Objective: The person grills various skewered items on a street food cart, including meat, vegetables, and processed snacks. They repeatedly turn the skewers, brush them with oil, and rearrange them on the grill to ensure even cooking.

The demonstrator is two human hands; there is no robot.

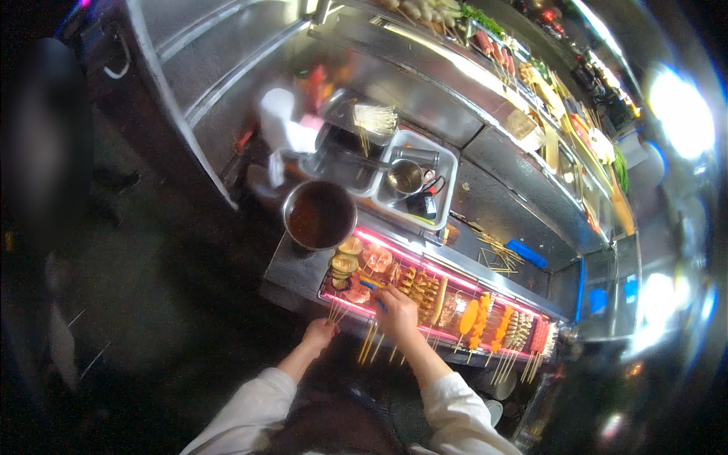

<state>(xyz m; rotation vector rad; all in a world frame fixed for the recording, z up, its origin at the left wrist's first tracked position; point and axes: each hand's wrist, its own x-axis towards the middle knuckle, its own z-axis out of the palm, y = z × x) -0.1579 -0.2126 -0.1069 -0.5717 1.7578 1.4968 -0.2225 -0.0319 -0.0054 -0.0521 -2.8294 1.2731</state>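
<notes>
A long grill (436, 340) with glowing pink heating bars runs across the middle, lined with skewered food. My left hand (322, 332) is closed on several thin wooden skewers (338, 308) at the grill's left front edge; their food ends lie over the grill beside a piece of pinkish meat (356, 293). My right hand (397, 312) is closed on a slim blue-and-yellow basting brush (371, 284), its tip over the left part of the grill. Round pale slices (345, 263) and pink meat (376, 258) lie just beyond it. Farther right are spiral-cut skewers (422, 288) and orange skewers (479, 322).
A pot of dark brown sauce (318, 216) stands at the grill's far left corner. Behind it, a white tray (453, 189) holds a metal cup (406, 176). Loose sticks (497, 254) lie behind the grill. Raw skewers (497, 53) fill a raised shelf at the back.
</notes>
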